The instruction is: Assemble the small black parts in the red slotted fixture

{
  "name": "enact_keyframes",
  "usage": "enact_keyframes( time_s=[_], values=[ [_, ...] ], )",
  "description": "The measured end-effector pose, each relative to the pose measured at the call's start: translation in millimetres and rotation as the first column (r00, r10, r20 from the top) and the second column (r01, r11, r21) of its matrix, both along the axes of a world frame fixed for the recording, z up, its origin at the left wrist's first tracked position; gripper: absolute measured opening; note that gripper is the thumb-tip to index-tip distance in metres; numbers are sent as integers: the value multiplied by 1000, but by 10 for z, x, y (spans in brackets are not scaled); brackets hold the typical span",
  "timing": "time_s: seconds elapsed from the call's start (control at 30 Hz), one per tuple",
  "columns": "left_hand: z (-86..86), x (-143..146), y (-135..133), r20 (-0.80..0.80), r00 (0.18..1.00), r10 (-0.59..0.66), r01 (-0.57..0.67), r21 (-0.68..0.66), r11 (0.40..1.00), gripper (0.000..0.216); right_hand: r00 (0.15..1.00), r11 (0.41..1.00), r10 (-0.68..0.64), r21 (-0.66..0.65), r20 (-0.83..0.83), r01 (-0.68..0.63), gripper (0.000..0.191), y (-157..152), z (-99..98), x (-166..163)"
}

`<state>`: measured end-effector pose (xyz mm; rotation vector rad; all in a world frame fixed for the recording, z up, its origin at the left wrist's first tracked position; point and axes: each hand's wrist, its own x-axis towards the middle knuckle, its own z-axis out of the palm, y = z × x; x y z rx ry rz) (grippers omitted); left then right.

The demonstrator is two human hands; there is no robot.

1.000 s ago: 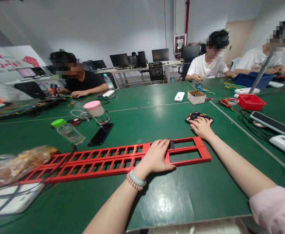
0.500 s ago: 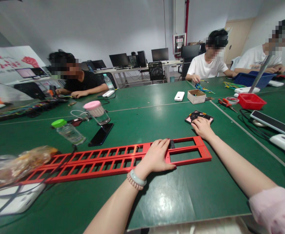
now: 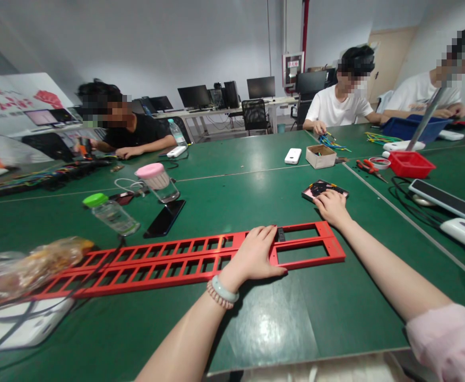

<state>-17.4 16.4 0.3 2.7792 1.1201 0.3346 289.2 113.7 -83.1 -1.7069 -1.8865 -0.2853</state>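
Observation:
A long red slotted frame (image 3: 153, 265) lies across the green table in front of me. My left hand (image 3: 252, 254) grips it near its right end, thumb along the near edge and fingers over the far side. Beside those fingertips a small black block (image 3: 281, 234) sits in the frame. Beyond the frame's right end, my right hand (image 3: 332, 207) reaches over a small shallow tray (image 3: 306, 197) of black parts (image 3: 319, 187). Its fingers are bent together down among the parts. Their tips are hidden, so what they pinch cannot be seen.
Left lie a plastic bag (image 3: 41, 262), a phone (image 3: 164, 218), a green-lidded bottle (image 3: 113, 215) and a pink-lidded jar (image 3: 158, 183). Right stand a cardboard box (image 3: 320, 157), pliers (image 3: 370, 168), a red bin (image 3: 411, 164) and a metal pole (image 3: 431, 106). Several people sit around the table.
My right hand has shifted very slightly within the tray. My left hand and the red frame stay in place. Across the table at left, a person's hand with an orange tool has moved slightly.

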Motion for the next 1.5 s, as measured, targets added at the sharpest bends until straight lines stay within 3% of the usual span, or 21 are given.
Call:
enact_keyframes(
  time_s=[0.77,1.0,1.2,1.5],
  values=[
    [8,1,-3,9,1000,-1,1,-21,1000,102,996,990,-37,133,-78,47,31,-63,-8,21],
    [14,5,-8,19,1000,1,-1,-33,999,101,993,980,30,198,-118,-6,30,-24,-37,54],
    [11,6,-11,31,1000,3,-2,-34,999,102,996,977,19,212,-90,0,31,-49,19,29],
    [-2,8,-6,25,1000,0,0,-24,1000,101,985,972,118,216,-129,-88,29,-116,103,-18]
  ],
)
